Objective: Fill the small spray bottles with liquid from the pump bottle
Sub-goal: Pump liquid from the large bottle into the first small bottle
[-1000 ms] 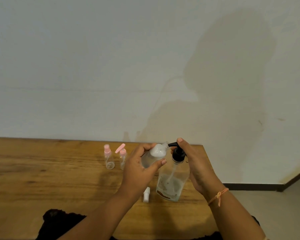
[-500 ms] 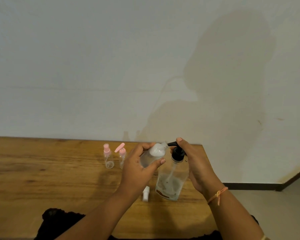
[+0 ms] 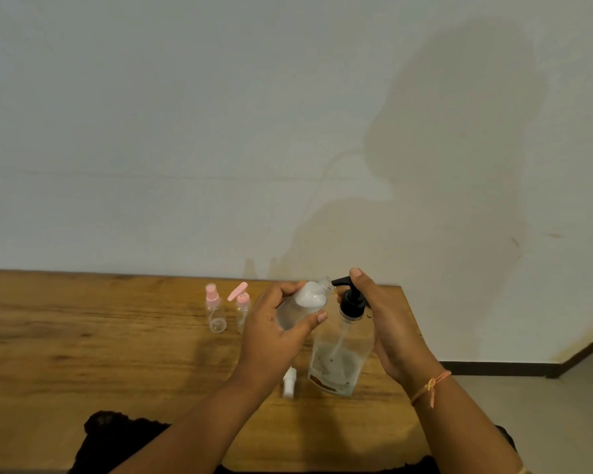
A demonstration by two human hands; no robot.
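Observation:
A clear pump bottle (image 3: 338, 362) with a black pump head (image 3: 351, 302) stands near the table's right end, about a third full. My right hand (image 3: 387, 323) wraps its neck, with the index finger on top of the pump. My left hand (image 3: 274, 333) holds a small clear spray bottle (image 3: 303, 304) tilted, its open neck at the pump's spout. Its white spray cap (image 3: 289, 383) lies on the table below. Two small bottles with pink tops stand to the left: one closed (image 3: 214, 313), one with its pink cap flipped up (image 3: 242, 304).
The wooden table (image 3: 83, 354) runs along a pale wall and ends just right of the pump bottle. A dark cloth (image 3: 117, 436) lies at the near edge. Floor and a dark skirting board (image 3: 510, 367) lie to the right.
Both hands and the bottles have stayed almost where they were, apart from a slight shift of the view.

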